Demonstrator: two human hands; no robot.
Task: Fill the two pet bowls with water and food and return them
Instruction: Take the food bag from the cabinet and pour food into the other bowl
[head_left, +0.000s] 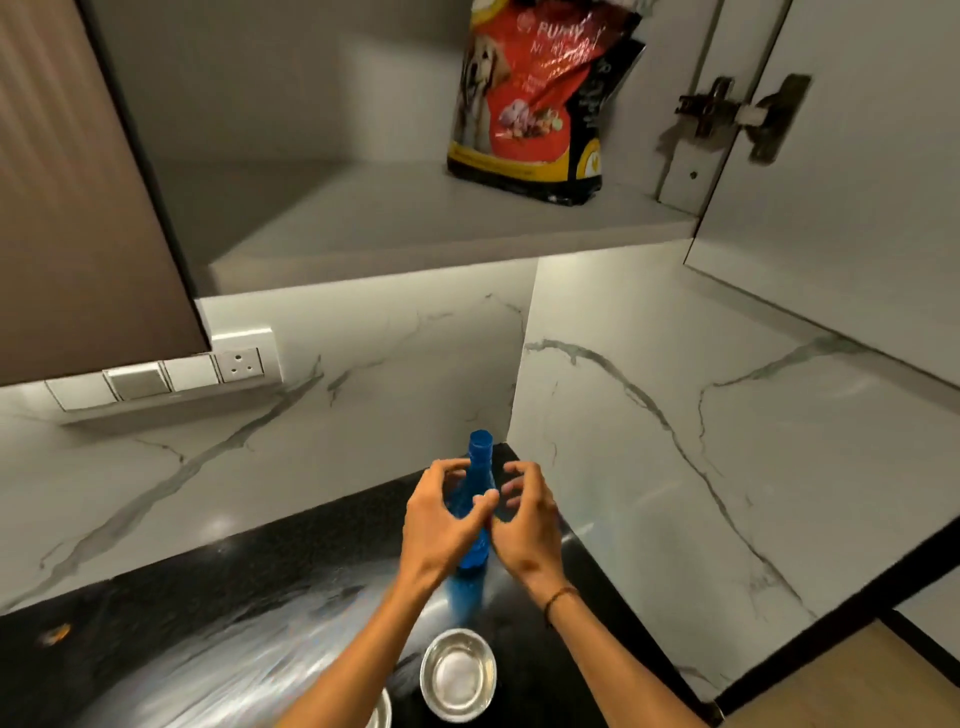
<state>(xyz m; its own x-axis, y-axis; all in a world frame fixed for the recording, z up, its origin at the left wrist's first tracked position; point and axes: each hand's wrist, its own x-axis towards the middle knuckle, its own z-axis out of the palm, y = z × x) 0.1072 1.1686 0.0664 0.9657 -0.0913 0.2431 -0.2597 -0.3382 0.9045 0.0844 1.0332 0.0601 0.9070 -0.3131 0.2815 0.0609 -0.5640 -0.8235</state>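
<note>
Black polished countertop runs into a corner of white marble-veined wall panels, with a switch-and-socket plate on the left wall. Above, I see an open wall cabinet; its shelf carries a red puppy food bag, upright at the right side beside the door hinge.

A blue water bottle stands upright on the counter in the corner, cap on. My left hand and right hand sit on either side of it, fingers curled and half open. The left thumb lies across the bottle body; whether either hand grips it, I cannot tell.

One steel pet bowl rests on the counter just nearer than the bottle; its contents are unclear. A second bowl rim shows at the bottom edge, mostly hidden by the left forearm.

Judgement: the water step is in hand. Next move calls for a firm hold on the bottle, cap removal, then a controlled pour.
</note>
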